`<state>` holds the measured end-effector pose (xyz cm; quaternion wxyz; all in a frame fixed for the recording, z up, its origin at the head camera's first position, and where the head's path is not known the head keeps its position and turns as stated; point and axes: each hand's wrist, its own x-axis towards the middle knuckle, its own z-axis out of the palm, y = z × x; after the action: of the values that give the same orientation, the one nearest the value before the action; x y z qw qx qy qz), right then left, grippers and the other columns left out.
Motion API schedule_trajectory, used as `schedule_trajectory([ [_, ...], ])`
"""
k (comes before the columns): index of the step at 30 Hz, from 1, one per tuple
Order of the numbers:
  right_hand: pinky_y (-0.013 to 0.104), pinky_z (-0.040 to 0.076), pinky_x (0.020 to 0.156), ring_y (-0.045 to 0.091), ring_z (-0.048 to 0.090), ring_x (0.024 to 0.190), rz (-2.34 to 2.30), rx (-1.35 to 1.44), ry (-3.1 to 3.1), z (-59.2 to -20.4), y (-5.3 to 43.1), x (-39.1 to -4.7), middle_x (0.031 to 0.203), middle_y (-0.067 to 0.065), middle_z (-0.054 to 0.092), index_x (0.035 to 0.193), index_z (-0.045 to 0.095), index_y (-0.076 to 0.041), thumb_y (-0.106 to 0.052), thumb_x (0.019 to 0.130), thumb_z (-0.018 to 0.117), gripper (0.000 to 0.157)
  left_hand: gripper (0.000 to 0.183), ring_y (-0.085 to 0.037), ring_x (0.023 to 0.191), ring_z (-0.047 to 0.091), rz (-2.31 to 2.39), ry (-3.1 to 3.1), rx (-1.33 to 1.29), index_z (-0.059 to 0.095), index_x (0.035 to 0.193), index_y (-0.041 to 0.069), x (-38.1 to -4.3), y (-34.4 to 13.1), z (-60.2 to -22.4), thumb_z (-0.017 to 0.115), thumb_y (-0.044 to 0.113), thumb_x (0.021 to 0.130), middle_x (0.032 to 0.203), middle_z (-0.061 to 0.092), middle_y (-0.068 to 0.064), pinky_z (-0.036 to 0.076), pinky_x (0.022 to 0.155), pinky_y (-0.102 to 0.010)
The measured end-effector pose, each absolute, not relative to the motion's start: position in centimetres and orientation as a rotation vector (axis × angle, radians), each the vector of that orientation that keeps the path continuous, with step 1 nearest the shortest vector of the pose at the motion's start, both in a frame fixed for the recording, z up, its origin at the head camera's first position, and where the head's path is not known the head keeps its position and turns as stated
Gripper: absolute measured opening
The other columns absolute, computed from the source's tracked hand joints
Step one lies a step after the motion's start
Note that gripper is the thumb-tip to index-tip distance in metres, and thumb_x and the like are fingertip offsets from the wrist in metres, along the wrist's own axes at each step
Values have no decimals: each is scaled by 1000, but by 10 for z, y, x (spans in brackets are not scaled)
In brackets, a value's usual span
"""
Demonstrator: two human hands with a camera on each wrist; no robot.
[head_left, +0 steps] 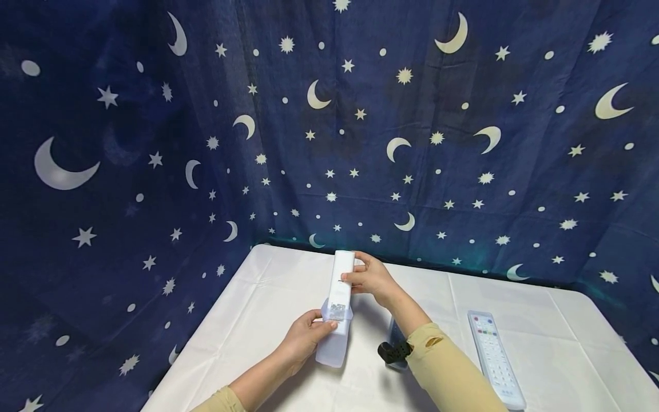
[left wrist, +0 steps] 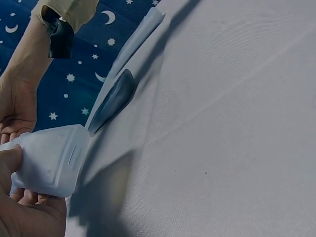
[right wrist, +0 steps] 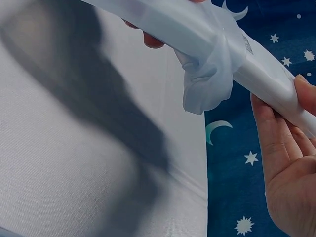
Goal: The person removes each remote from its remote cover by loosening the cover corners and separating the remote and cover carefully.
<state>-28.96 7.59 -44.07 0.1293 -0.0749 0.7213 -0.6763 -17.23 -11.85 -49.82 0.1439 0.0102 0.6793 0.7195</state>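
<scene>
A white remote control [head_left: 342,274], its back turned up, is partly inside a translucent silicone cover [head_left: 332,348]. My left hand [head_left: 305,337] grips the cover near its mouth, thumb on top. Higher up, my right hand [head_left: 372,280] holds the bare far end of the remote between thumb and fingers. In the right wrist view the cover's rim [right wrist: 210,84] is bunched and folded around the remote's middle. The cover's closed end [left wrist: 54,158] points toward the left wrist camera. Both hands hold the pair above the table.
A white remote in a clear cover [head_left: 495,360] lies buttons up on the right of the white-clothed table [head_left: 556,337]. A dark remote [head_left: 395,337] lies partly hidden behind my right forearm. A starry blue curtain [head_left: 360,143] closes off the back and left.
</scene>
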Motion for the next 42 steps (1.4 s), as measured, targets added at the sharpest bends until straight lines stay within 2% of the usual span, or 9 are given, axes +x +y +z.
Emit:
schedule_trajectory([
  [21, 40, 62, 71, 24, 71, 85, -1956, -215, 2087, -454, 74, -280, 110, 16, 71, 155, 37, -3, -5, 85, 82, 83, 69, -27, 108, 68, 2079, 1936, -18, 43, 145, -6, -158, -123, -509, 75, 29, 95, 118, 70, -11, 58, 91, -42],
  [26, 42, 62, 72, 24, 71, 84, -1964, -234, 2075, -452, 73, -281, 108, 15, 72, 154, 39, -4, -4, 85, 82, 81, 73, -30, 110, 68, 2099, 1905, -7, 40, 147, -7, -158, -126, -510, 74, 31, 95, 120, 70, -13, 57, 92, -44],
  [32, 42, 62, 73, 25, 72, 86, -1967, -230, 2083, -444, 73, -286, 111, 17, 71, 153, 41, -5, -4, 85, 81, 80, 70, -31, 111, 68, 2113, 1901, 15, 41, 147, -8, -163, -126, -506, 73, 28, 97, 122, 70, -15, 57, 92, -45],
  [42, 43, 62, 74, 26, 72, 87, -1982, -232, 2085, -435, 75, -292, 117, 20, 69, 155, 36, -4, -2, 85, 80, 83, 70, -31, 112, 67, 2135, 1911, 1, 41, 147, -9, -171, -123, -504, 72, 28, 97, 121, 70, -15, 57, 93, -44],
])
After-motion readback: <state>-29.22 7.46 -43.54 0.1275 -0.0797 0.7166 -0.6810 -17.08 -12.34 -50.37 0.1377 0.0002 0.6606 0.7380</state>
